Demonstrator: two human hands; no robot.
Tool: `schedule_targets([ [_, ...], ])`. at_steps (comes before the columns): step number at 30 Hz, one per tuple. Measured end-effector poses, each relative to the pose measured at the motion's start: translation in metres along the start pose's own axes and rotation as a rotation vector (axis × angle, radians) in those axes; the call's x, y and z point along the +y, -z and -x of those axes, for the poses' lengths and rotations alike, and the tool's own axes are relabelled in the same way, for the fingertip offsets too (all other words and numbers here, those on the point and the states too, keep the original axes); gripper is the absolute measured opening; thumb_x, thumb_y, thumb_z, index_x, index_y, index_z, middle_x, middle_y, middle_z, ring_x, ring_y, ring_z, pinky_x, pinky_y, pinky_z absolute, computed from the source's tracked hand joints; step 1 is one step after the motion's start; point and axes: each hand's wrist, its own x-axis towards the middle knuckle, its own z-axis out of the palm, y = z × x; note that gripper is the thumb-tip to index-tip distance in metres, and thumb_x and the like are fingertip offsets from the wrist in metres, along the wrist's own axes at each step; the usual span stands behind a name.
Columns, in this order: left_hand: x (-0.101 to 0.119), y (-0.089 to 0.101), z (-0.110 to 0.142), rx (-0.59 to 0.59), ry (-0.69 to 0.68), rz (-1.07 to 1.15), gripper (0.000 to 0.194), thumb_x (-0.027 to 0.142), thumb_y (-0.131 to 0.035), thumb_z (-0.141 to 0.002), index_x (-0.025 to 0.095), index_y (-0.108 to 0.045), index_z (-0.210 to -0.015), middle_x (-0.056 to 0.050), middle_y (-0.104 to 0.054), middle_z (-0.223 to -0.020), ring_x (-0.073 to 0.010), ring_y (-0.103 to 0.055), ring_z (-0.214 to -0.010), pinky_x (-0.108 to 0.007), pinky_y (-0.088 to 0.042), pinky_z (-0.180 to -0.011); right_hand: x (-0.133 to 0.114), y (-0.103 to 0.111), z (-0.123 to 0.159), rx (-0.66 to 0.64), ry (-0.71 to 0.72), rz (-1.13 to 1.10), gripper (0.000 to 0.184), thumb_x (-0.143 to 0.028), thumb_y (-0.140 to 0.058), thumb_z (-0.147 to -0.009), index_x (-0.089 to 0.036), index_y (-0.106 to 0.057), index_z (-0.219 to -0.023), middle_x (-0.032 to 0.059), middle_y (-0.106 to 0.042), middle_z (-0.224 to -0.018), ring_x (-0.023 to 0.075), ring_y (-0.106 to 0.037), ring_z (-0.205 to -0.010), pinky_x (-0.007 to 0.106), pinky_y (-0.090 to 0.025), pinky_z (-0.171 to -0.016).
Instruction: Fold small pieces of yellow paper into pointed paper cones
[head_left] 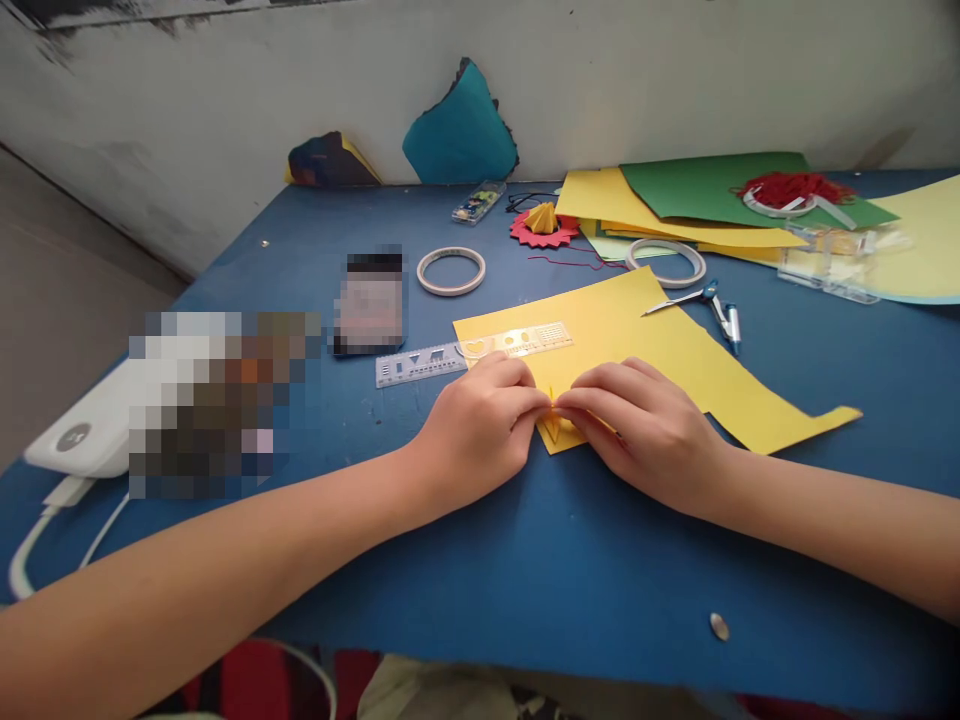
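Between my two hands is a small folded piece of yellow paper (553, 425), mostly hidden by my fingers. My left hand (487, 415) pinches its left side, and my right hand (645, 425) pinches it from the right, the fingertips almost meeting. Underneath lies a large yellow sheet (615, 330) with cut edges and a narrow strip at its right corner. A clear stencil ruler (420, 365) rests partly on that sheet, just beyond my left hand. Scissors or a compass with blue parts (709, 292) lie on the sheet's right edge.
Two tape rolls (451, 272) lie farther back, near a red and yellow paper ornament (544, 224). Green and yellow sheets (720, 185) are stacked at the back right, with red thread (799, 190) on top. A white power bank (82, 430) with a cable sits at the left.
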Motion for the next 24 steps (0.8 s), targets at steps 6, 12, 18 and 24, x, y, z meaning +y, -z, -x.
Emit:
schedule_targets([
  [6, 0.002, 0.000, 0.000, -0.008, 0.027, 0.050, 0.017, 0.013, -0.053, -0.084, 0.015, -0.069, -0.077, -0.004, -0.061, -0.074, -0.0147, -0.054, -0.074, -0.028, -0.048, -0.068, -0.001, 0.000, -0.002, -0.041, -0.010, -0.002, 0.006, -0.011, -0.052, -0.086, -0.014, -0.056, -0.090, 0.0091, -0.060, -0.081, 0.0168, -0.050, -0.070, 0.032, -0.044, -0.063],
  [12, 0.005, 0.006, -0.002, 0.022, 0.077, 0.115, 0.015, 0.017, -0.060, -0.080, 0.017, -0.067, -0.092, -0.006, -0.063, -0.092, -0.0185, -0.055, -0.090, -0.036, -0.048, -0.085, -0.001, 0.001, -0.003, 0.029, -0.073, -0.161, 0.010, -0.009, -0.053, -0.085, -0.016, -0.053, -0.093, 0.0063, -0.057, -0.083, 0.0150, -0.053, -0.074, 0.030, -0.047, -0.065],
  [18, 0.008, 0.015, -0.006, -0.030, 0.044, 0.268, 0.022, 0.011, -0.053, -0.081, 0.013, -0.065, -0.100, -0.011, -0.061, -0.103, -0.0192, -0.055, -0.100, -0.037, -0.045, -0.092, -0.002, 0.008, -0.008, 0.089, -0.169, -0.360, 0.010, -0.007, -0.051, -0.085, -0.017, -0.052, -0.089, 0.0041, -0.053, -0.079, 0.0118, -0.052, -0.072, 0.025, -0.046, -0.064],
  [24, 0.004, 0.012, -0.007, 0.076, -0.091, 0.188, 0.013, 0.012, -0.058, -0.081, 0.015, -0.065, -0.091, -0.009, -0.066, -0.094, -0.0180, -0.059, -0.091, -0.035, -0.049, -0.087, 0.005, 0.013, -0.009, -0.043, -0.406, -0.735, 0.007, -0.018, -0.049, -0.089, -0.018, -0.053, -0.083, 0.0023, -0.052, -0.077, 0.0112, -0.049, -0.070, 0.025, -0.043, -0.060],
])
